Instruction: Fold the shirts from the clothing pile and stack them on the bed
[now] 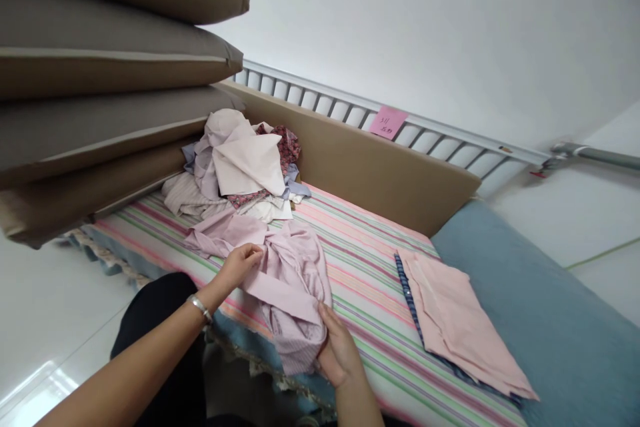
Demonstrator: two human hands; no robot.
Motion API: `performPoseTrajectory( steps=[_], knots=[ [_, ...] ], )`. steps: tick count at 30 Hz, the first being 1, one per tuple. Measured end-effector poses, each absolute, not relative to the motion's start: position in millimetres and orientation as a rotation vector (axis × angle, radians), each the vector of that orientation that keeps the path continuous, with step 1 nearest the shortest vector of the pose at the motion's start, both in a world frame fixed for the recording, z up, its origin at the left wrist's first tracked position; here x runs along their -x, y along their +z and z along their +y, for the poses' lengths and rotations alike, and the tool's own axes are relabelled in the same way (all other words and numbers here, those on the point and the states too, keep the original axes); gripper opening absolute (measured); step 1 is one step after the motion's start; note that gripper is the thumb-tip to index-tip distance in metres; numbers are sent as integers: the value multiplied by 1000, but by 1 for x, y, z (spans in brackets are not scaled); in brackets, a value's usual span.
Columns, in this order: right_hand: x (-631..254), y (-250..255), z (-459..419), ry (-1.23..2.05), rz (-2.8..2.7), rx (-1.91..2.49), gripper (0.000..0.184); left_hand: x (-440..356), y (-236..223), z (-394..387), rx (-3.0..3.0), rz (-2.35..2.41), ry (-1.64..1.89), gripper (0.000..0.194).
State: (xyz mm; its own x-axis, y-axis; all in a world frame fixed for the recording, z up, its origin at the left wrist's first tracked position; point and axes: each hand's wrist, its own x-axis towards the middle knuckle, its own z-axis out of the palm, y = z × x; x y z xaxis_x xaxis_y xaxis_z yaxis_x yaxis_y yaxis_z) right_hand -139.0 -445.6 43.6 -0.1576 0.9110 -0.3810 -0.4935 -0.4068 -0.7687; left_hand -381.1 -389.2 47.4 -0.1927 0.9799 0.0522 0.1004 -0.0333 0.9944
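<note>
A crumpled lilac-pink garment [295, 260] with a fine stripe on part of it lies on the bed before me. A flat band of its cloth runs between my two hands. My left hand [241, 265], with a silver bangle on the wrist, is closed in a pinch at the band's left end. At the lower right end my right hand [337, 347] grips the cloth, thumb on top, the other fingers partly hidden beneath. Behind the garment rises a loose heap of clothes [250, 163] in pale pink, lilac, white and dark red floral.
Folded peach cloth [460, 320] rests on dark blue plaid fabric [411, 300] at the right. Striped sheeting [370, 260] covers the bed. Thick brown cushions [115, 67] are stacked at left. A pink note [389, 121] hangs on the radiator [320, 103] above a brown board [365, 167].
</note>
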Motion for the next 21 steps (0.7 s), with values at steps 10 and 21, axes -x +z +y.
performPoseTrajectory(
  steps=[10, 21],
  knots=[
    [163, 55, -451, 1590, -862, 1083, 53, 331, 47, -474, -1346, 1040, 890, 58],
    [177, 48, -465, 1595, -1380, 1177, 45, 347, 57, -465, -693, 989, 1331, 39]
  ],
)
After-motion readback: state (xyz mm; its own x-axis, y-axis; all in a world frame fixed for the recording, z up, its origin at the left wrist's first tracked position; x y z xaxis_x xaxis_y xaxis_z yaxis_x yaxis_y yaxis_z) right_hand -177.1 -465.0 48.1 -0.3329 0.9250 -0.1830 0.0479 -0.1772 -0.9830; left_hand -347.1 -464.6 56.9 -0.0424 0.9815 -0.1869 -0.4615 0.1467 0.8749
